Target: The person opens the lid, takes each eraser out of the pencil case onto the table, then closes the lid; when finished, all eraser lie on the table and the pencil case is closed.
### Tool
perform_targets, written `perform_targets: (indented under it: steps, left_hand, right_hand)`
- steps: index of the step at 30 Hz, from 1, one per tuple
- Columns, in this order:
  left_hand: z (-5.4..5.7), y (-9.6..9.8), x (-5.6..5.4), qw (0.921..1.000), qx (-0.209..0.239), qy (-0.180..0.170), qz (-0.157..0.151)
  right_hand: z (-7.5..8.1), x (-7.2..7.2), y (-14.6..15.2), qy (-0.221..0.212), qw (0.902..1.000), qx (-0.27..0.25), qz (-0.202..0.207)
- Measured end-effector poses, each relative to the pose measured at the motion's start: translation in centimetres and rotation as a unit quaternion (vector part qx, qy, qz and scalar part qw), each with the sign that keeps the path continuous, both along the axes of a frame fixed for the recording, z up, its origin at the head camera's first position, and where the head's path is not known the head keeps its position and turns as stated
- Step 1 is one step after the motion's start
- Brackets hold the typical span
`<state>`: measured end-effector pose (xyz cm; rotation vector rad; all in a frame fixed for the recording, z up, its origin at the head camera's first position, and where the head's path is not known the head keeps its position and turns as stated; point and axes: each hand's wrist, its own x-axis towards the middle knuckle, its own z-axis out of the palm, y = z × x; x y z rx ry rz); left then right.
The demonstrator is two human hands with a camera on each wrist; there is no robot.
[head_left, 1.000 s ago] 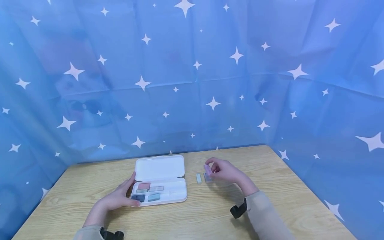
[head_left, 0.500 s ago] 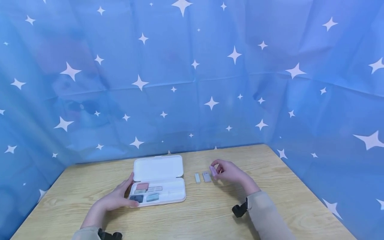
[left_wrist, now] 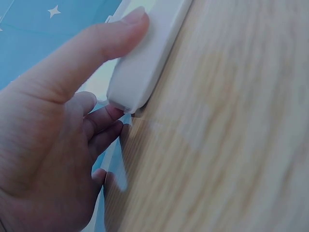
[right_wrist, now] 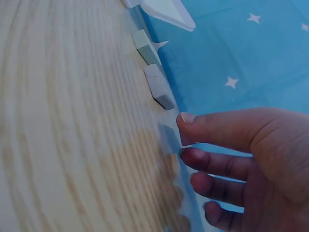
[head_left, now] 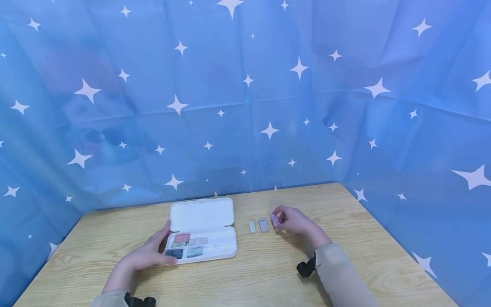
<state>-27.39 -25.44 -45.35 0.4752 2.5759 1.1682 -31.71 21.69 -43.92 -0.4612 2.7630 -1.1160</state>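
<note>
A white pencil case (head_left: 224,253) lies with its lid (head_left: 202,214) folded back. My left hand (head_left: 147,251) grips the case's left end, thumb on the front rim and fingers round the back corner. In the left wrist view that thumb presses on the case wall (left_wrist: 137,79). My right hand (head_left: 293,221) pinches a small purple block like an eraser (head_left: 275,221) between thumb and fingers, close over the table. Left of it lie a grey-purple eraser (head_left: 263,225) and a pale green one (head_left: 252,227), side by side. In the right wrist view my fingers mostly hide the purple eraser.
Inside the case sit several small blocks, among them a pink one (head_left: 182,238), a dark one (head_left: 174,253) and a blue one (head_left: 194,252). The wooden table (head_left: 238,281) ends at a blue star-patterned curtain (head_left: 230,140) at the back and sides.
My right hand has moved the purple eraser rightward, from over the grey-purple eraser to beside it, and lowered it toward the table. The left hand keeps its grip on the case.
</note>
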Motion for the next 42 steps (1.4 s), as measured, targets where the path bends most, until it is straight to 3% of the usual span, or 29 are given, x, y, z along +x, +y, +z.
perform_targets:
  steps: [22, 42]
  left_hand:
    - [0.27, 0.11, 0.34, 1.0, -0.008, 0.0, 0.001]
    - [0.05, 0.08, 0.15, 1.0, -0.003, 0.001, 0.005]
  right_hand:
    - [-0.82, -0.12, -0.17, 0.005, 0.9999, 0.013, -0.002]
    - [-0.63, -0.04, -0.39, 0.007, 0.9998, 0.016, -0.004]
